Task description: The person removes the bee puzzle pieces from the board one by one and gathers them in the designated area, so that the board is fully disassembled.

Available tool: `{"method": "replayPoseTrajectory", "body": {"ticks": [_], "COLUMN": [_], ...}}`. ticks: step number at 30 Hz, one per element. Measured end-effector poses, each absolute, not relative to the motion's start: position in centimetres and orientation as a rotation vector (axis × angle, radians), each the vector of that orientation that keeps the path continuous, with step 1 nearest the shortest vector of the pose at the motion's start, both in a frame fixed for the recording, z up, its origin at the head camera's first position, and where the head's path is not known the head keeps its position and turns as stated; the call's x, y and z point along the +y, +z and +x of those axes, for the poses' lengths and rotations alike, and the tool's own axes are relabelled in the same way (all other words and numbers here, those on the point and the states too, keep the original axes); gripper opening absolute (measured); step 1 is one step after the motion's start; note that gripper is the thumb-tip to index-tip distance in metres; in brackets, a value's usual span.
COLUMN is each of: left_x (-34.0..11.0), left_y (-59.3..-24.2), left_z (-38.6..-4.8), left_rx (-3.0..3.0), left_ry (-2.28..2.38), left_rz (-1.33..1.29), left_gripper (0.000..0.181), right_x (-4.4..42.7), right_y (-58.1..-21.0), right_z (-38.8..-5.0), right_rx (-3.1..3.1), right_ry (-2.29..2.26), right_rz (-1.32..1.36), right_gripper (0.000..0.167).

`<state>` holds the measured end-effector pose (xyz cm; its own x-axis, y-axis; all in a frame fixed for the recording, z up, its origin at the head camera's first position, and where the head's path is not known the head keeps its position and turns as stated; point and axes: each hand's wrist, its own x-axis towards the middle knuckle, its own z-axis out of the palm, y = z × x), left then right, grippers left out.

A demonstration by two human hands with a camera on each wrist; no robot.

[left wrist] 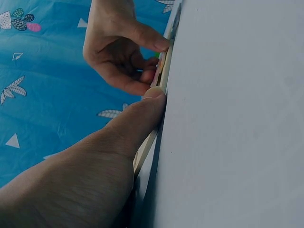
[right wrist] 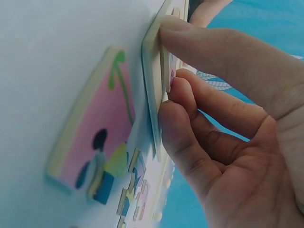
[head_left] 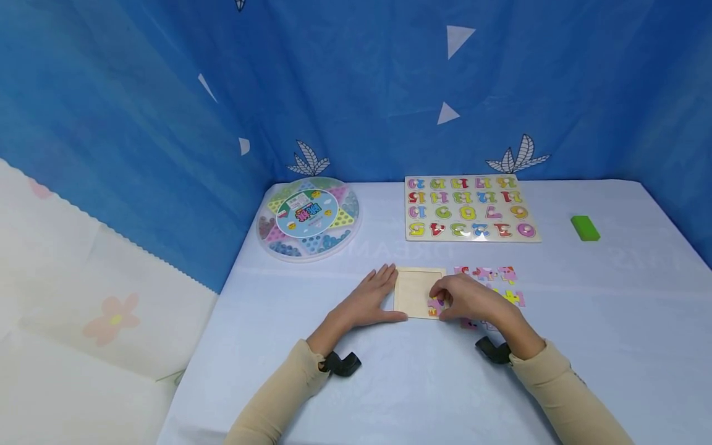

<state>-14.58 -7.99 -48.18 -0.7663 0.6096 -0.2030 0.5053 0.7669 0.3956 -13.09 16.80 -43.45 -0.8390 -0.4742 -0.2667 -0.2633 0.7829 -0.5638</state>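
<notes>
A shallow square wooden puzzle tray (head_left: pixel 411 290) lies on the table in the head view, its floor mostly bare. My left hand (head_left: pixel 369 303) rests along its left side, fingers extended and the thumb at the near left corner. At the near right corner my right hand (head_left: pixel 473 300) pinches a pink jigsaw piece (head_left: pixel 434 306) between thumb and curled fingers. The right wrist view shows this piece (right wrist: pixel 172 71) against the tray, partly hidden by the fingers. Loose jigsaw pieces (head_left: pixel 507 275) lie to the right, some covered by the right hand.
Behind the tray is a number puzzle board (head_left: pixel 467 213). A round bead box (head_left: pixel 308 216) with a clear rim stands at the back left. Farther right lies a green block (head_left: pixel 585 228). A blue patterned cloth (head_left: pixel 361 93) hangs behind the table.
</notes>
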Motion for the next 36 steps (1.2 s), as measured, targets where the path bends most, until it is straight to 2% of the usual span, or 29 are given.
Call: {"method": "replayPoseTrajectory", "body": {"ticks": [19, 27, 36], "left_x": [-8.1, -8.1, -8.1], "left_y": [-48.4, -48.4, -48.3], "left_z": [-14.7, -14.6, -14.6], "left_rx": [2.658, 2.649, 2.643], "left_ry": [0.477, 0.490, 0.494], "left_rz": [0.879, 0.888, 0.888], "left_gripper": [0.104, 0.104, 0.104], "right_x": [17.5, 19.4, 22.1], "right_y": [-43.1, -43.1, -43.2], "right_z": [-13.1, -12.5, -11.4], "right_rx": [2.605, 2.648, 2.674], "right_ry": [-0.749, -0.750, -0.762], "right_rz": [-0.481, -0.502, -0.396], "right_gripper": [0.036, 0.035, 0.038]}}
